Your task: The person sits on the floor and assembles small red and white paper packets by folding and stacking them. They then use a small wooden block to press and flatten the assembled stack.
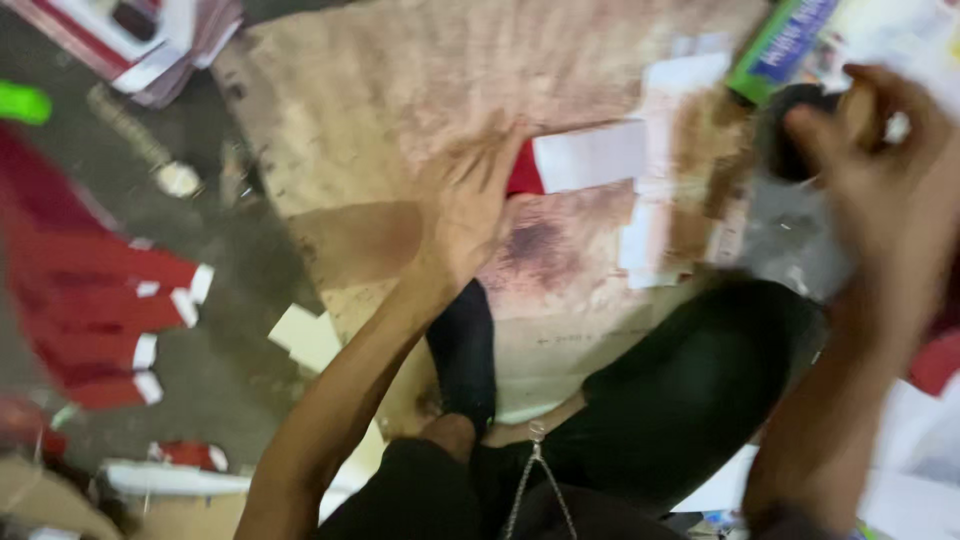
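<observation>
The left hand lies flat and open, fingers spread, on a stained cardboard sheet, its fingertips touching the red end of a red-and-white paper piece that sits at about three o'clock from the hand. The right hand is badly blurred at the frame's two o'clock edge; its fingers curl around a small round object, though the grip cannot be told for certain. Just beside it, toward nine o'clock, a dark round container stands on the floor. White paper strips lie between the two hands. At twelve o'clock from the right hand lies a green-and-blue packet. Far off at nine o'clock, a row of red-and-white pieces is laid on the grey floor. The person's dark-trousered legs fill the six o'clock area.
</observation>
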